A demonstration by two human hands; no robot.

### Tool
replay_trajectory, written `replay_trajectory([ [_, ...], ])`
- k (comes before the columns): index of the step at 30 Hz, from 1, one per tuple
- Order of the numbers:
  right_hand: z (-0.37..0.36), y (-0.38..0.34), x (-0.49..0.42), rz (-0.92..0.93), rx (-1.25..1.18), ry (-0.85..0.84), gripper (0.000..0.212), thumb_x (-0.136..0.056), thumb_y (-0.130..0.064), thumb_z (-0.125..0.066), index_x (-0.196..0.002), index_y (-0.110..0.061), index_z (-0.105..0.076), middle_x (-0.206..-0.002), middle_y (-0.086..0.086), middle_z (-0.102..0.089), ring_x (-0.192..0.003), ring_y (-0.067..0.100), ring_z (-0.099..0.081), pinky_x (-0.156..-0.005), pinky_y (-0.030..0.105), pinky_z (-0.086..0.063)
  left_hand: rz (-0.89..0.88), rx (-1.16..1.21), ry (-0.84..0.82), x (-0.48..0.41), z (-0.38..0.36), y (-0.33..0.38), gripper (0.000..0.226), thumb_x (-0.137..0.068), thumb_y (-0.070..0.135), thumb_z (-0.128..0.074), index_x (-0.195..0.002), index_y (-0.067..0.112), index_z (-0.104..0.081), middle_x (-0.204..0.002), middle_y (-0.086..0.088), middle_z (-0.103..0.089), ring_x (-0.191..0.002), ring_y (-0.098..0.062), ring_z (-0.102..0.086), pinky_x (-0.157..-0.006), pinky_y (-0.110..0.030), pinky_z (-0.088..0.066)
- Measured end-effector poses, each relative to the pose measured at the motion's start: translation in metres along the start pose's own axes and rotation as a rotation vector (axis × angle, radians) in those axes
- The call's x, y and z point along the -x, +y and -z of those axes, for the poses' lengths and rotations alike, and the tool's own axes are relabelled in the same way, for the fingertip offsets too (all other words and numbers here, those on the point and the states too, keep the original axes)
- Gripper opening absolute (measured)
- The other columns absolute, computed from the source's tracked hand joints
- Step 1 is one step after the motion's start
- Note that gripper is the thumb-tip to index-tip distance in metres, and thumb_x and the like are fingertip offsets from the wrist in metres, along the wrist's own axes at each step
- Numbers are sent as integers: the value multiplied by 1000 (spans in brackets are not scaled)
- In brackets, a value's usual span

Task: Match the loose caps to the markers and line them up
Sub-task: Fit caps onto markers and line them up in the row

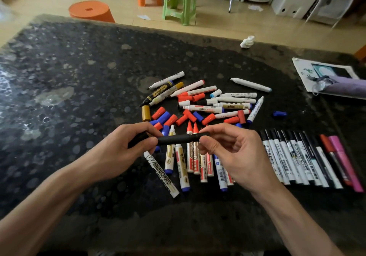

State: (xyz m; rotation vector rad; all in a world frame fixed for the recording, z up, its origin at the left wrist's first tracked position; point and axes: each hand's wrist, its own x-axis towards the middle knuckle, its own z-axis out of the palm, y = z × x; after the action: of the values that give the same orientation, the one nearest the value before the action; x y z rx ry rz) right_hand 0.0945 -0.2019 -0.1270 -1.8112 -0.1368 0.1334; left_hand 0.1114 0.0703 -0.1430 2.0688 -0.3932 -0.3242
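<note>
Black marker (178,139) is held level in the air over the tabletop (79,77), between both hands. Left hand (126,147) is curled round its left end. Right hand (231,152) pinches the right end with thumb and fingertips. Cannot tell if a cap is fully seated or which end carries it: dark on dark, and fingers cover both ends.

Risks, judged from here:
- Cap only half pushed on, so it pops off when the marker is laid down. Likely cause: the right pinch looks light, and the push may go off-axis.
- Wrong cap. On an all-black barrel a mismatch is hard to spot in this light.
- Drop. The marker hangs right above the uncapped markers (184,164), whose bare red tips point away from the person. A slip knocks them askew or puts ink on skin.
- Placing. The lined-up row (303,156) sits at the right, barrels side by side and touching. A right forearm sweeping over could nudge it out of line.
- Loose caps (170,118), red and blue, lie heaped just beyond the hands. They are round and likely roll if bumped. One blue cap (279,113) lies apart from the heap, beyond the row.
</note>
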Motion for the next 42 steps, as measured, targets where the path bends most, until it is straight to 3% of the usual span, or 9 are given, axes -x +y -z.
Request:
replay_trajectory([
  [6, -3, 6, 3, 1, 64, 10, 15, -90, -21, -77, -104, -20, -76, -90, -4, -80, -86, 12, -78, -86, 28, -62, 22, -20, -24, 1, 1, 4, 15, -101, 27, -57, -98, 29, -71, -70, 7, -61, -55, -9, -47, -51, -21, -37],
  [12, -10, 5, 6, -35, -26, 69, 14, -97, -22, -71, -111, -19, -72, -96, 0, -78, -90, 15, -77, -85, 32, -62, 90, 189, -171, 2, -8, 4, 18, -98, 38, -51, -98, 32, -68, -78, 1, -63, -59, -15, -48, -53, -28, -42],
  [16, 0, 5, 1, -159, -158, 155, 13, -99, -20, -67, -111, -18, -71, -96, 1, -78, -91, 14, -76, -83, 27, -61, 79, 176, -59, -3, 2, -5, 29, -95, 57, -55, -100, 33, -69, -73, 0, -63, -57, -13, -51, -50, -27, -44],
  [20, 8, 18, 0, -162, 244, 176, 17, -98, -23, -70, -111, -34, -73, -94, -16, -74, -92, -5, -69, -76, 15, -56, 93, 192, 131, -8, 6, -13, 21, -98, 46, -54, -97, 33, -71, -70, -2, -66, -58, -9, -55, -51, -17, -44],
  [26, 0, 19, 3, -156, 400, 129, 33, -100, -27, -67, -131, -40, -64, -97, -16, -68, -92, -10, -63, -71, 10, -53, 120, 234, 58, -11, -9, 1, 21, -94, 37, -49, -91, 34, -69, -67, 0, -63, -51, -10, -49, -46, -19, -39],
  [32, -20, 13, 5, -157, 60, 27, 26, -94, -44, -73, -114, -26, -77, -102, -13, -77, -99, 4, -72, -88, 29, -59, 158, 375, -76, -8, -36, 18, 21, -98, 35, -46, -102, 27, -66, -69, 0, -59, -53, -13, -45, -46, -20, -39],
  [36, -27, 10, 5, -158, -93, 33, 21, -97, -38, -71, -107, -22, -79, -98, -7, -79, -97, 7, -74, -90, 33, -57, 146, 332, -175, -5, -46, 28, 24, -98, 42, -45, -110, 30, -62, -73, 1, -62, -58, -17, -48, -55, -25, -45],
  [39, -25, 6, 5, -183, -231, 57, 21, -101, -29, -65, -111, -14, -76, -101, -2, -80, -100, 10, -75, -93, 33, -55, 188, 222, -104, -4, -42, 30, 31, -95, 47, -43, -109, 24, -58, -79, 3, -71, -57, -14, -61, -55, -24, -50],
  [42, -19, -1, 5, -232, -331, 26, 21, -105, -26, -58, -117, -14, -71, -108, 3, -79, -110, 16, -74, -106, 48, -51, 219, 66, 98, -5, -33, 21, 42, -89, 58, -43, -94, 19, -59, -69, 6, -65, -54, -9, -55, -53, -30, -48],
])
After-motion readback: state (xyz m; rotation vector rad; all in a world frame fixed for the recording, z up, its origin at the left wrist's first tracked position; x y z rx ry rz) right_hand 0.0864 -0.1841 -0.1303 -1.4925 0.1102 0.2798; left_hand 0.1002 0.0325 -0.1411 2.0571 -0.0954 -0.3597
